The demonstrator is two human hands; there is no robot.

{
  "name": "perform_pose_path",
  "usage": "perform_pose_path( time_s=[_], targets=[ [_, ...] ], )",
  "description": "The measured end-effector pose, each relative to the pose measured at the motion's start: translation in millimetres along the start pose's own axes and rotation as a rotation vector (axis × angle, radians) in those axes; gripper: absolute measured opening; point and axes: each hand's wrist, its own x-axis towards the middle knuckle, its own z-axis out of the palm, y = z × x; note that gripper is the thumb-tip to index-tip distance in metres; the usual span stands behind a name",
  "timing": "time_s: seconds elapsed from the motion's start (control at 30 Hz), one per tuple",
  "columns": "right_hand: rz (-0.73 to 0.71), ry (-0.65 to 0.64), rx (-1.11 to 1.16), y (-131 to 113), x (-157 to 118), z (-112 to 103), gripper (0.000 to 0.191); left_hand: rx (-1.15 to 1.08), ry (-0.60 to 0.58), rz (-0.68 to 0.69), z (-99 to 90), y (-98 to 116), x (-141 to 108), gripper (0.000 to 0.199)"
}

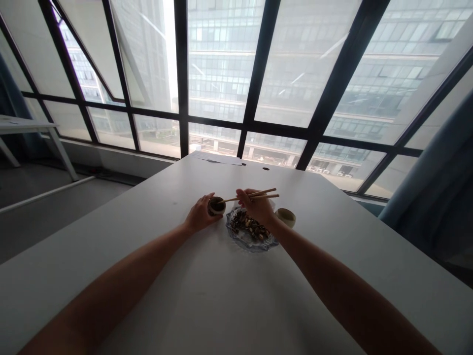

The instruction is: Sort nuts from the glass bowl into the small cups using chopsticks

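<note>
Chopsticks [254,195] lie level, tips left over the small cup [216,205].

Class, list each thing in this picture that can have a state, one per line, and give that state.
left hand: grip closed around the small cup, on the table
small cup: upright, chopstick tips at its mouth
right hand: grip closed on the chopsticks
chopsticks: held nearly level, tips toward the small cup
glass dish: on the table, holds mixed small pieces
second cup: upright, untouched
</note>
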Motion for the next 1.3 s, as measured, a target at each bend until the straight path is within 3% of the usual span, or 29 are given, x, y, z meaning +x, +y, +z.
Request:
perform_pose_path(
  time_s=[0.17,0.27,0.37,0.63,0.93,1.3],
  targets=[
    [0.012,0.16,0.077,-2,-16,-39,0.059,0.003,-0.004,-0.001,2.0,-1,-1,0.081],
    [0.067,0.16,0.05,-3,-28,-64,0.063,0.011,0.0,-0.01,2.6,-2,0,0.08],
    [0.101,0.136,0.007,-2,-39,-74,0.066,0.013,-0.01,-0.021,2.2,-2,0,0.079],
    [0.185,0.145,-0.071,10,-53,-64,0.07,-0.002,0.005,-0.014,2.1,-2,0,0.078],
    [0.272,0.167,0.066,29,-54,-58,0.068,-0.012,-0.013,-0.04,1.3,-3,0,0.077],
    [0.223,0.209,0.097,37,-55,-57,0.067,-0.005,0.0,-0.015,3.4,-7,1,0.075]
  ],
)
